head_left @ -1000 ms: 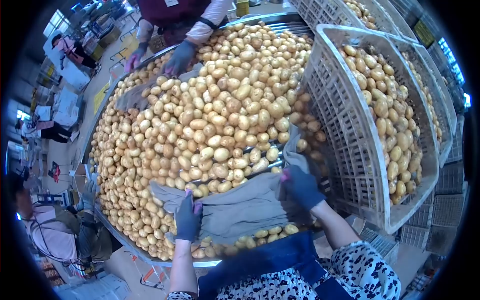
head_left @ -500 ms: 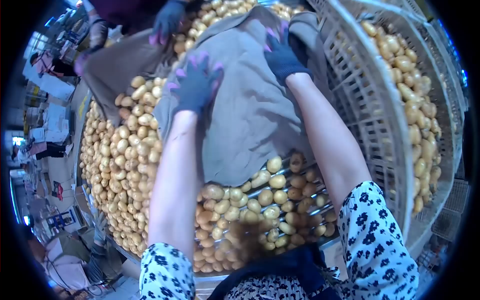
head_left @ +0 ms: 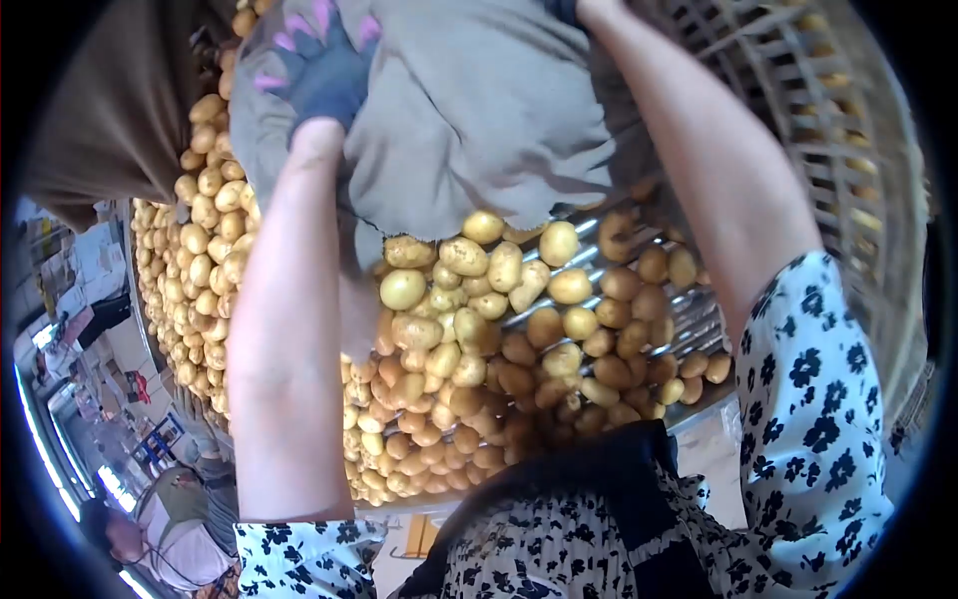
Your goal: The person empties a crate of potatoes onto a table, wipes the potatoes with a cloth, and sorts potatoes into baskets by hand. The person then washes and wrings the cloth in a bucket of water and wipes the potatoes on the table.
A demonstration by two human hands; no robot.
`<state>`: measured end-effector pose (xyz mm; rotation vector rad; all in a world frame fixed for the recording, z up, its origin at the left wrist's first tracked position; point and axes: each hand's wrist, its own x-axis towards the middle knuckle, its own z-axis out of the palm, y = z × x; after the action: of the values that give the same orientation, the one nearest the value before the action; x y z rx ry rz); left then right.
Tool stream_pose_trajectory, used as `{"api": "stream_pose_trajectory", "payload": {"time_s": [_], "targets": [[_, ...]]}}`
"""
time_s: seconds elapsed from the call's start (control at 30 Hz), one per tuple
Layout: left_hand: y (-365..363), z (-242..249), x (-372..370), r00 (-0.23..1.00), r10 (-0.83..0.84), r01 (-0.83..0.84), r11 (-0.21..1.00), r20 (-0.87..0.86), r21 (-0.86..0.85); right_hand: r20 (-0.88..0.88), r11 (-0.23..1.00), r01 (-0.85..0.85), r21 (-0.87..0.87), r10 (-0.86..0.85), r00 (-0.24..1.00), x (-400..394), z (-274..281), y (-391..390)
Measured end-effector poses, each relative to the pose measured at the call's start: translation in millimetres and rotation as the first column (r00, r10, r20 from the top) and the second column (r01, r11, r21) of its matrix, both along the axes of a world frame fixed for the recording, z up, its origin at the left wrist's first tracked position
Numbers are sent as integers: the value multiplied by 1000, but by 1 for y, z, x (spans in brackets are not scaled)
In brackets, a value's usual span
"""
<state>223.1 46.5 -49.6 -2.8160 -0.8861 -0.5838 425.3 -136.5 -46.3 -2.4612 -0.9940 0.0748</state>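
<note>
A grey-brown cloth (head_left: 469, 120) covers part of a heap of potatoes (head_left: 424, 344) in the head view. My left hand (head_left: 324, 75), in a dark glove with pink-purple fingertips, lies on the cloth's left side with its fingers spread. Only the wrist end of my right hand (head_left: 566, 12) shows at the top edge, over the cloth's far right; its fingers are out of frame. Below the cloth's ragged near edge, potatoes rest on shiny metal bars (head_left: 589, 245).
A plastic crate (head_left: 788, 110) with slatted walls stands on the right, potatoes showing through it. Another brown cloth (head_left: 110, 110) hangs over the heap at upper left. A person (head_left: 180, 534) is at lower left, near boxes and a blue-framed item (head_left: 160, 439).
The view has shifted, so my hands and the cloth appear higher and my right fingers have left the frame. The other person's gloved hand at the top is out of view now.
</note>
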Motion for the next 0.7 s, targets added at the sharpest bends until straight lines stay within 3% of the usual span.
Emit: {"api": "stream_pose_trajectory", "payload": {"time_s": [0.07,0.1,0.13,0.17,0.2,0.23,0.27,0.3,0.33,0.37,0.4,0.43,0.47,0.53,0.63,0.7], "targets": [[-16,-4,-29,971,-65,76,996,-231,37,254,985,-171,11,162,953,-17,-24,-20],[-31,-2,-47,940,-88,102,994,-330,25,223,985,-145,-91,162,961,-57,24,-40],[-47,6,-67,897,-105,123,992,-429,14,370,967,-254,5,234,899,-63,3,-54],[-69,24,-86,885,-150,125,989,-442,-84,-45,956,-287,55,290,956,-92,23,-73],[-90,41,-105,872,-196,126,976,-449,-180,-164,978,-205,-27,198,966,-120,34,-93],[-101,40,-126,849,-192,116,977,-493,-181,-62,852,-515,92,521,851,-125,10,-118],[-113,38,-149,822,-188,103,977,-538,-185,-125,810,-546,214,578,807,-140,-6,-137],[-129,53,-170,851,-184,50,961,-492,-272,-89,902,-412,129,424,901,-172,25,-147],[-147,71,-189,879,-177,5,932,-442,-362,-215,929,-306,210,349,912,-189,29,-161],[-161,86,-204,878,-123,-33,949,-463,-314,-232,968,-249,27,248,941,-206,38,-176],[-175,95,-222,870,-70,-73,961,-488,-268,-58,960,-252,-121,247,967,-223,32,-193],[-188,97,-245,918,-29,-69,970,-394,-231,-161,986,-156,-51,146,976,-245,53,-203],[-199,99,-267,954,4,-64,979,-298,-193,-511,980,-35,194,132,850,-261,82,-207],[-221,99,-306,937,80,-140,978,-339,-157,-238,982,-142,-126,109,965,-284,85,-217],[-238,87,-340,889,165,-289,926,-428,-244,-150,969,-240,-60,229,962,-289,80,-201],[-225,85,-326,903,127,-261,920,-411,-291,88,975,-206,-81,213,973,-275,59,-163]]}}
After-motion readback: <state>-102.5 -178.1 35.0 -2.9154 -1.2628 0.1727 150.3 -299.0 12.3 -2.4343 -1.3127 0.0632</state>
